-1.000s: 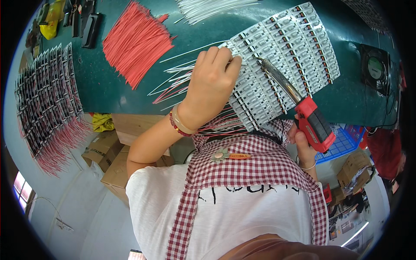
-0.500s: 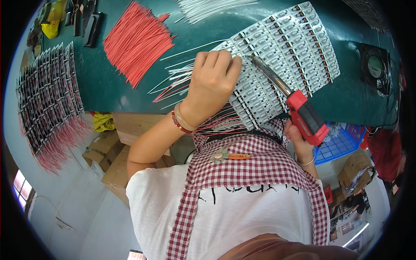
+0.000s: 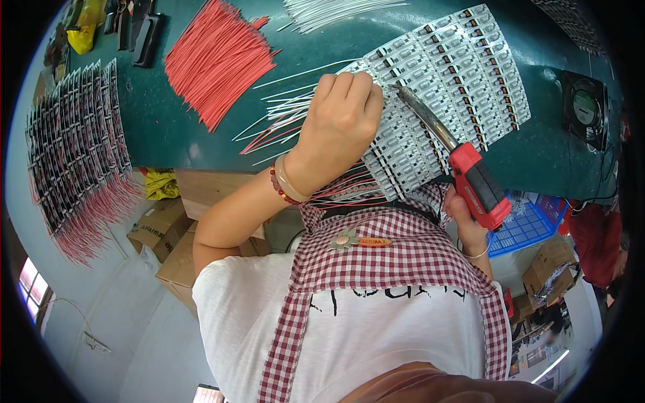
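Note:
A panel of small white circuit boards (image 3: 463, 67) lies tilted across the bench's front edge. Over its left part is my left hand (image 3: 346, 117), fingers pinched together; what they hold is hidden behind the hand. Thin white and red wires (image 3: 269, 127) stick out to the left from beneath that hand. My right hand (image 3: 460, 211) is closed round the lower end of a red and black soldering iron (image 3: 477, 185). The iron's metal tip points up and left, close to my left fingertips, at the panel. Whether it touches the panel I cannot tell.
Bundles of red wires (image 3: 218, 64) and white wires (image 3: 336, 10) lie on the green bench (image 3: 154, 134). Wired panels (image 3: 77, 141) hang over its left edge. A small black fan (image 3: 583, 107) stands at right. A blue basket (image 3: 527, 225) and cardboard boxes (image 3: 161, 228) sit below.
The whole bench scene has shifted slightly to the right in view. My left hand and the soldering iron keep nearly the same places over the panel.

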Tool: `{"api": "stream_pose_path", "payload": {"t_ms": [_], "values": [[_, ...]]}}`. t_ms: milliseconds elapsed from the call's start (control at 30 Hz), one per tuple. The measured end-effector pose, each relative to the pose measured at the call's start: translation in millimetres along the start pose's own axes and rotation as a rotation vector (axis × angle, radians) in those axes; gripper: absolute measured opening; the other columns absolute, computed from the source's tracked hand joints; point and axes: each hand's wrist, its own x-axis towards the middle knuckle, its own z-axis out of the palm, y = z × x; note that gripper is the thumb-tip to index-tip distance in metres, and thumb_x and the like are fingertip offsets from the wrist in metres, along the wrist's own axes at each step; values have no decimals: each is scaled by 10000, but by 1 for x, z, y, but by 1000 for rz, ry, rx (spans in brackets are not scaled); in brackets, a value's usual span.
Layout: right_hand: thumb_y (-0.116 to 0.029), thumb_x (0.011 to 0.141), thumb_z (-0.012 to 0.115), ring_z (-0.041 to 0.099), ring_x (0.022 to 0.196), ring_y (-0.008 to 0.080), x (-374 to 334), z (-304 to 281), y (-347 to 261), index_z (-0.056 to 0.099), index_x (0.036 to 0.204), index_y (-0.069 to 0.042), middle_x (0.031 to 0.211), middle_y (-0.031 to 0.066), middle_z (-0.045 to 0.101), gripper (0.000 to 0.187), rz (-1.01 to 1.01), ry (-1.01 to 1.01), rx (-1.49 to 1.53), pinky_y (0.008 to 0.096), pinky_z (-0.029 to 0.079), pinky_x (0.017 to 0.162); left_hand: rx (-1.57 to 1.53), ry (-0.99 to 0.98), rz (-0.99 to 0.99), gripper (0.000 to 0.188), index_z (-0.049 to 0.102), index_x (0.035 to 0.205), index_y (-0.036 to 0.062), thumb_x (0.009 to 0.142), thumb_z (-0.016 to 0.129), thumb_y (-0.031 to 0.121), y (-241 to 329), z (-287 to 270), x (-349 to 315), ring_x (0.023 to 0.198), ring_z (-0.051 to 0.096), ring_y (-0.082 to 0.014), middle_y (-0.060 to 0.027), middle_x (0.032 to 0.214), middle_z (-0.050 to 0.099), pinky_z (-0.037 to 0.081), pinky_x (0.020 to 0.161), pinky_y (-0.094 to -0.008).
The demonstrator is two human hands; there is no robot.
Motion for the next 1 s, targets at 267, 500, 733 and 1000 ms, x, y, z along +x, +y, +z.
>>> {"api": "stream_pose_path", "payload": {"t_ms": [267,500,733,1000], "values": [[-90,801,735,670,711,263,0,1,2,710,1031,-31,883,107,678,239,53,17,64,338,516,639,44,12,9,205,650,933,7,735,627,54,-2,2,-1,786,526,-222,-77,829,500,409,704,-339],[-88,782,735,654,683,267,9,2,-3,704,1016,-31,868,106,664,243,7,-77,-44,342,507,613,36,28,22,151,620,851,2,723,609,81,-5,6,-1,802,519,-226,-88,822,494,421,727,-332],[-281,895,711,584,641,171,6,3,-19,603,1144,10,776,73,618,399,52,30,171,301,474,601,30,24,22,141,623,845,5,725,608,79,-6,3,-1,800,521,-223,-86,822,498,419,722,-331],[-474,918,691,521,566,125,9,6,-36,489,1318,65,703,64,575,700,125,70,449,283,478,585,92,26,17,157,632,867,16,724,619,80,-10,4,-2,803,518,-218,-77,829,504,406,735,-348]]}}
